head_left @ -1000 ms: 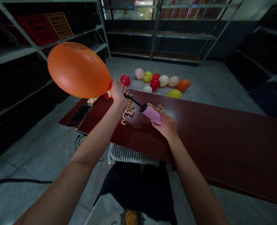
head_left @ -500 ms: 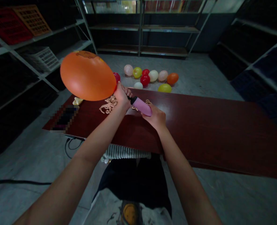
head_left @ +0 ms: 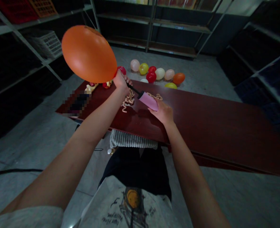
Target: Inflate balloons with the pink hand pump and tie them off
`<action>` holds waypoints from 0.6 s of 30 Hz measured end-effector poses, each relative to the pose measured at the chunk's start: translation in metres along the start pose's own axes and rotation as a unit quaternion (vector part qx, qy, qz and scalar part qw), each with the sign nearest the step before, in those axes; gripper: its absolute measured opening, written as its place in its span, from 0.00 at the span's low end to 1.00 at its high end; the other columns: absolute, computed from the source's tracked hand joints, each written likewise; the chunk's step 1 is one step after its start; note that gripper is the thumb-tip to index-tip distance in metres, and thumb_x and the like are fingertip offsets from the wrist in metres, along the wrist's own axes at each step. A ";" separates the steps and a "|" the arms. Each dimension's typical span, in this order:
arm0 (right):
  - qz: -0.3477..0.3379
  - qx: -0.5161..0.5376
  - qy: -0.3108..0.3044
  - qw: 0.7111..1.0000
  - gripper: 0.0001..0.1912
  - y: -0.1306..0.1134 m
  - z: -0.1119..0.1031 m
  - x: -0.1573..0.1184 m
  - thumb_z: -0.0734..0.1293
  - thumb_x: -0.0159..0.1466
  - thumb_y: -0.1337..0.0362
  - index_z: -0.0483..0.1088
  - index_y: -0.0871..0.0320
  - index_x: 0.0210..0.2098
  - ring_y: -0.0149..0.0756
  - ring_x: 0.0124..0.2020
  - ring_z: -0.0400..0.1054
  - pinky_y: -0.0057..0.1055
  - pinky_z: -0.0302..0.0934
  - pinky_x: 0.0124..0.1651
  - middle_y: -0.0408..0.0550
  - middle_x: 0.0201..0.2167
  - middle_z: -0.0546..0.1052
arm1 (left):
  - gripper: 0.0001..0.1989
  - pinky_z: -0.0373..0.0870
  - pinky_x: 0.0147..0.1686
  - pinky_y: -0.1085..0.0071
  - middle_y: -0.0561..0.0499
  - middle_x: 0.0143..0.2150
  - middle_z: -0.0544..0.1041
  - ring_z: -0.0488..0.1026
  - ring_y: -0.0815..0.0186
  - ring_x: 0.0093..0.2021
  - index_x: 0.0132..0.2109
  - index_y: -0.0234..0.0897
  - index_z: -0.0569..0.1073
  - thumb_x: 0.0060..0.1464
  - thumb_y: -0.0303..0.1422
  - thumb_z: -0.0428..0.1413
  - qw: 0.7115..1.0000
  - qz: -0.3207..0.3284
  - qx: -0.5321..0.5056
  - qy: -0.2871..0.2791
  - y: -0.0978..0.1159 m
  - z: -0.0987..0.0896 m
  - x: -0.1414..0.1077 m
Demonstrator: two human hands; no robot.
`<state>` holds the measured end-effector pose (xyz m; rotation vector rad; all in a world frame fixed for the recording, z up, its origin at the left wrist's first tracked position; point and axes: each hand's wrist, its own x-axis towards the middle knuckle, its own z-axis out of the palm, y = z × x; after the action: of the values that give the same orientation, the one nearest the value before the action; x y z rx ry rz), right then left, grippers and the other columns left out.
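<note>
Since this thing takes two hands, mine are apart: right hand [head_left: 163,111] wrapped round the pink body of the hand pump [head_left: 148,100], probably for a solid grip over the table [head_left: 213,126], and left hand [head_left: 121,83] clamped around the neck of the orange balloon [head_left: 89,55], I'd guess so it won't slip or leak (my fist hides the join). That balloon's up over the table's left end, angled away, likely giving it space. Curly tan strands [head_left: 129,98] lie toward the far edge; beyond it, loose balloons [head_left: 151,76] sit on the floor before metal shelving [head_left: 175,50].
</note>
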<state>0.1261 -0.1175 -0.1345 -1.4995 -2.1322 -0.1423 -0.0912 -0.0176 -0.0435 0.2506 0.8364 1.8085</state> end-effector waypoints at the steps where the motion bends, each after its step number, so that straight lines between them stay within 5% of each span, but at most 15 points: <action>1: -0.006 0.001 -0.002 1.000 0.29 -0.001 0.000 0.000 0.70 0.64 0.51 0.69 0.60 0.59 0.51 0.46 0.77 0.42 0.71 0.45 0.59 0.49 0.81 | 0.23 0.44 0.20 0.71 0.60 0.19 0.46 0.47 0.73 0.16 0.26 0.41 0.50 0.73 0.38 0.44 1.000 0.000 -0.002 0.012 0.009 -0.003 0.002; 10: -0.031 0.009 0.018 0.999 0.27 -0.002 0.001 0.000 0.71 0.63 0.52 0.71 0.60 0.56 0.49 0.44 0.78 0.41 0.71 0.43 0.57 0.46 0.82 | 0.21 0.42 0.22 0.68 0.58 0.19 0.48 0.45 0.71 0.18 0.28 0.39 0.51 0.72 0.32 0.45 0.998 0.017 -0.018 0.051 0.076 0.003 0.018; 18: 0.025 0.045 0.066 0.997 0.25 0.010 0.004 0.000 0.71 0.62 0.54 0.71 0.59 0.55 0.48 0.46 0.78 0.42 0.72 0.47 0.56 0.51 0.81 | 0.23 0.42 0.21 0.72 0.59 0.19 0.48 0.46 0.73 0.16 0.28 0.39 0.50 0.73 0.37 0.44 0.998 0.058 0.002 0.005 0.046 0.029 -0.001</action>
<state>0.1341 -0.1122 -0.1404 -1.4484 -1.9702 -0.1223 -0.1095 -0.0143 0.0076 0.2975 0.8483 1.9168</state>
